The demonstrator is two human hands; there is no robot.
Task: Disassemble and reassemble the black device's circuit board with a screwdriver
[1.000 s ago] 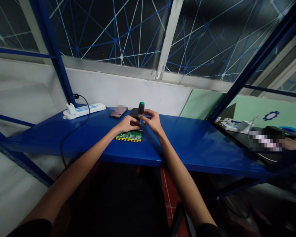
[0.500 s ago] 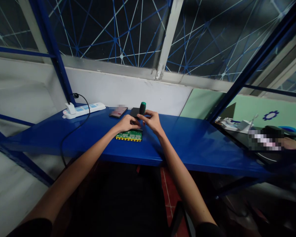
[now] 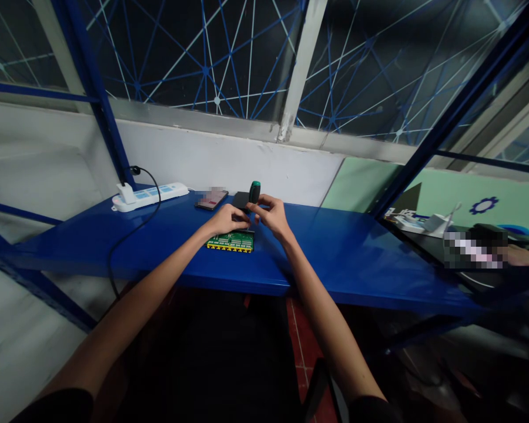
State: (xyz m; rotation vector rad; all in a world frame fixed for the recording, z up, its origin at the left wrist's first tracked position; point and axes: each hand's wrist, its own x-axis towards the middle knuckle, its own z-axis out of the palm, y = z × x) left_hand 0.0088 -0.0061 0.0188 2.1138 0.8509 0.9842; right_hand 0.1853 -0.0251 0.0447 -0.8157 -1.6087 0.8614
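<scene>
A screwdriver (image 3: 254,191) with a green and black handle stands nearly upright, its handle on top. My right hand (image 3: 270,214) is closed on it, the fingers below the handle's end. My left hand (image 3: 224,220) lies over the back of a green circuit board (image 3: 231,241), with thumb and fingers curled together close to the screwdriver's lower part. What those fingers pinch is hidden. A row of yellow connectors (image 3: 229,248) runs along the board's near edge. The screwdriver's tip is out of sight behind the hands.
The blue table (image 3: 335,247) carries a phone (image 3: 212,200), a dark flat box (image 3: 240,201) behind my hands, and a white power strip (image 3: 152,197) whose black cable (image 3: 134,235) crosses the left side. At far right, a person's hand (image 3: 522,256) is near a pixelated object.
The screwdriver handle has shifted very slightly, and my right fingers have moved a little on it. My left hand and the board stay nearly where they were.
</scene>
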